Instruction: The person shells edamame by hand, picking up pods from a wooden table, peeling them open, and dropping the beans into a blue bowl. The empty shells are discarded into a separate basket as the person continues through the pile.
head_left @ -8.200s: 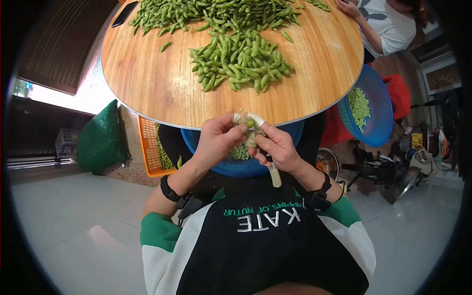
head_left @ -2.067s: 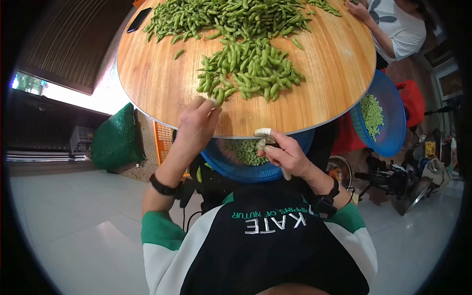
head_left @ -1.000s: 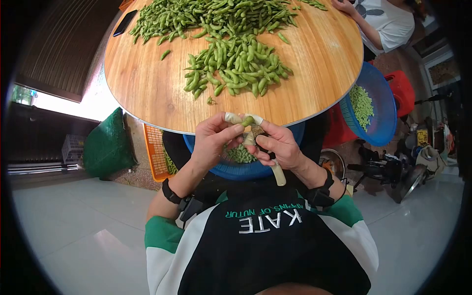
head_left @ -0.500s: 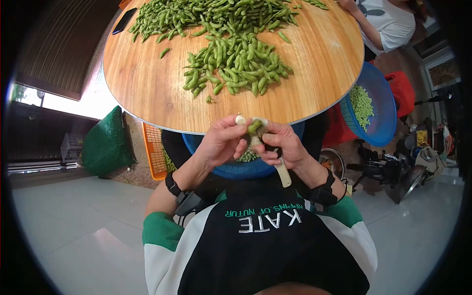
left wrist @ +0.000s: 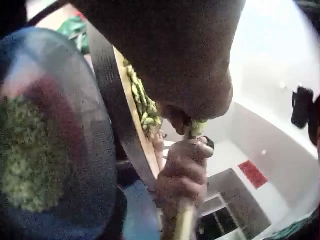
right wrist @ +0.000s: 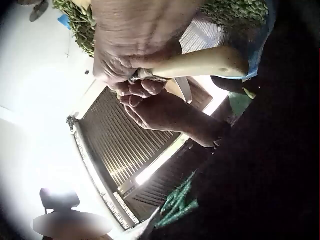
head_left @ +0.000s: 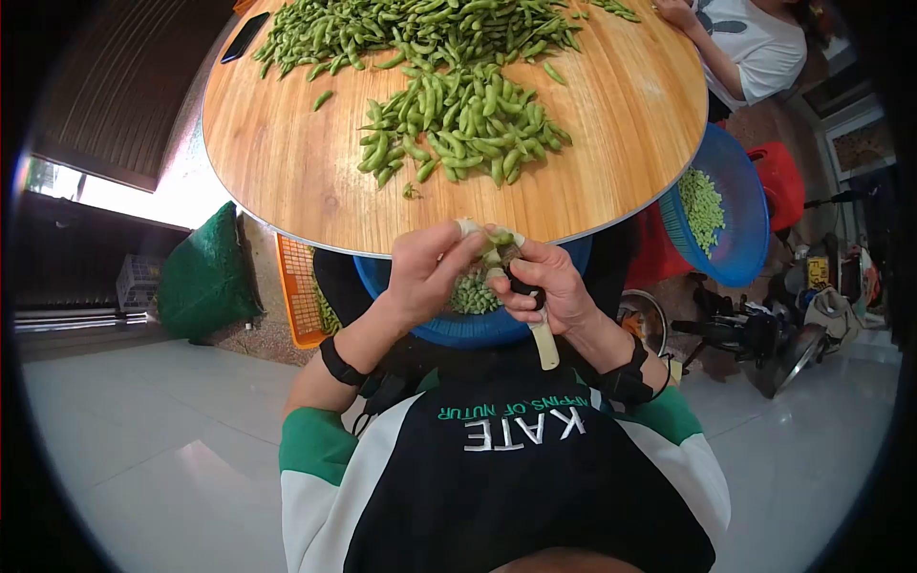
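Both hands point(head_left: 420, 274) meet at the front edge of the table, over a blue basin. The left thumb and index finger pinch at a green soybean pod point(head_left: 499, 238), which also lies against the right index finger. Curled round a cream handle point(head_left: 544, 346), the right hand point(head_left: 556, 286) grips a small tool; its working end is hidden by the fingers. The right wrist view shows the smooth handle point(right wrist: 202, 63) sticking out of the fist. Pale wrapping covers some fingertips. Shelled beans point(head_left: 474, 294) lie in the blue basin point(head_left: 458, 331) below.
A heap of pods point(head_left: 463, 124) lies on the round wooden table point(head_left: 287, 162), a larger heap behind it. A phone point(head_left: 245, 38) rests at left. Right stands a blue basket point(head_left: 750, 215) of shelled beans. Left is an orange crate point(head_left: 298, 296). Another person point(head_left: 755, 57) sits at back right.
The left hand reached to the pod heap two seconds ago, then came back to the right hand with a pod. Since half a second ago it has turned and closed in on the pod.
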`<state>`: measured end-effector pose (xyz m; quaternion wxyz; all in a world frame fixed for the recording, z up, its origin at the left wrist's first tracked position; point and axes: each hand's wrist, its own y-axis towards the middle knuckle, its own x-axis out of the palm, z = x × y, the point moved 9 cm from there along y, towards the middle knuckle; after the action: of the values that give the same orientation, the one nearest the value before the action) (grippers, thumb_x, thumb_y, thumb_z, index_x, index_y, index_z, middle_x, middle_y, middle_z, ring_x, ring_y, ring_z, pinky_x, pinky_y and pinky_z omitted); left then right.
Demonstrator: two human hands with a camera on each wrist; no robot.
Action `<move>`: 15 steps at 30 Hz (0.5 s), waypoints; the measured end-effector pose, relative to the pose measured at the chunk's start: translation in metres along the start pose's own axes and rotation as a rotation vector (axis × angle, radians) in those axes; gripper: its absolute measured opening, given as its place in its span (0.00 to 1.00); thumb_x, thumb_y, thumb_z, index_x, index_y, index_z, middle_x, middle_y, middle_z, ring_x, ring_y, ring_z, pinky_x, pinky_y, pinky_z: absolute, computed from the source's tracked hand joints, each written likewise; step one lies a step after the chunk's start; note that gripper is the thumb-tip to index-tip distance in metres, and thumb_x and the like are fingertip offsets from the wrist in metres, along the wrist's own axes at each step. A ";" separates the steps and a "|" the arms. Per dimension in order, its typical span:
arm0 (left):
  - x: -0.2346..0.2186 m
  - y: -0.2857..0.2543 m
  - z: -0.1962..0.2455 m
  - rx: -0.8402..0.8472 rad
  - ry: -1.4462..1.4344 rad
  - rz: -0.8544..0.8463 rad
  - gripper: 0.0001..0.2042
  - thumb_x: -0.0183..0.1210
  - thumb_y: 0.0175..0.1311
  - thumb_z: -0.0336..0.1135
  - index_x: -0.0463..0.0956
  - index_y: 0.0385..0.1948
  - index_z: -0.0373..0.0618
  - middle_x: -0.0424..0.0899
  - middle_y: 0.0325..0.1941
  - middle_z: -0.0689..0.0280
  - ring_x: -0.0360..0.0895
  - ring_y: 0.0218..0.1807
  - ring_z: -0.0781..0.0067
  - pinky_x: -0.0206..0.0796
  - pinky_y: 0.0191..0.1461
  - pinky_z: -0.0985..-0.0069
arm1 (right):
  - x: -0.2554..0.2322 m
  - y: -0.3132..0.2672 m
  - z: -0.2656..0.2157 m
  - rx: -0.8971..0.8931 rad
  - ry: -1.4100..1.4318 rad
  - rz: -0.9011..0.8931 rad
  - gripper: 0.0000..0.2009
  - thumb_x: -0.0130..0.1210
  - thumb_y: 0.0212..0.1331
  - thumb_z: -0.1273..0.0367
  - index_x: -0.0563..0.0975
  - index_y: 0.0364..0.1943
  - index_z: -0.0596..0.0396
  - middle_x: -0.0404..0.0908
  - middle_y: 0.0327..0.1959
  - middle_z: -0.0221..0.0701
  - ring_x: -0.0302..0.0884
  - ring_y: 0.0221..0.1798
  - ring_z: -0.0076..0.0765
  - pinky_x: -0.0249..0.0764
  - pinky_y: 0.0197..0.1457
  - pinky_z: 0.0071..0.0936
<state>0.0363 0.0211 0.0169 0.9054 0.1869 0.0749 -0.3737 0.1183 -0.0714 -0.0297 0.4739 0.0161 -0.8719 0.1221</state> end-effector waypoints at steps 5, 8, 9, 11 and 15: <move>0.021 -0.011 -0.032 -0.524 -0.548 0.031 0.07 0.56 0.64 0.33 0.76 0.33 0.40 0.79 0.22 0.70 0.70 0.19 0.86 0.58 0.20 0.87 | -0.003 -0.001 -0.014 -0.134 -0.385 0.129 0.19 0.45 0.65 0.74 0.66 0.61 0.59 0.76 0.33 0.33 0.65 0.21 0.16 0.61 0.18 0.11; 0.027 -0.017 -0.041 -0.541 -0.525 0.011 0.07 0.56 0.64 0.33 0.76 0.34 0.40 0.79 0.22 0.71 0.71 0.20 0.88 0.58 0.19 0.89 | -0.008 -0.004 -0.029 -0.355 -0.708 0.261 0.17 0.49 0.63 0.74 0.68 0.56 0.62 0.77 0.32 0.31 0.66 0.20 0.15 0.60 0.18 0.12; 0.026 -0.018 -0.040 -0.512 -0.454 0.008 0.06 0.56 0.64 0.33 0.76 0.34 0.40 0.79 0.22 0.70 0.71 0.20 0.88 0.58 0.19 0.89 | -0.003 -0.010 -0.041 -0.501 -0.887 0.338 0.16 0.51 0.62 0.74 0.69 0.54 0.62 0.77 0.31 0.30 0.65 0.20 0.14 0.59 0.18 0.12; 0.026 -0.023 -0.040 -0.548 -0.476 -0.017 0.06 0.56 0.64 0.33 0.76 0.34 0.40 0.79 0.22 0.70 0.71 0.21 0.88 0.58 0.19 0.89 | -0.003 -0.012 -0.044 -0.407 -0.806 0.346 0.14 0.52 0.61 0.73 0.70 0.51 0.61 0.77 0.30 0.29 0.66 0.20 0.14 0.60 0.19 0.12; 0.032 -0.032 -0.034 -0.583 -0.429 -0.094 0.06 0.57 0.62 0.32 0.76 0.35 0.40 0.79 0.23 0.69 0.72 0.21 0.86 0.59 0.19 0.88 | -0.008 -0.010 -0.037 -0.237 -0.681 0.310 0.09 0.54 0.60 0.73 0.71 0.43 0.61 0.76 0.27 0.27 0.66 0.20 0.13 0.61 0.21 0.13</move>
<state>0.0368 -0.0068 -0.0324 0.8975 -0.1655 -0.0046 -0.4087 0.1547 -0.0732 -0.0156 0.1317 -0.1311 -0.9795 0.0781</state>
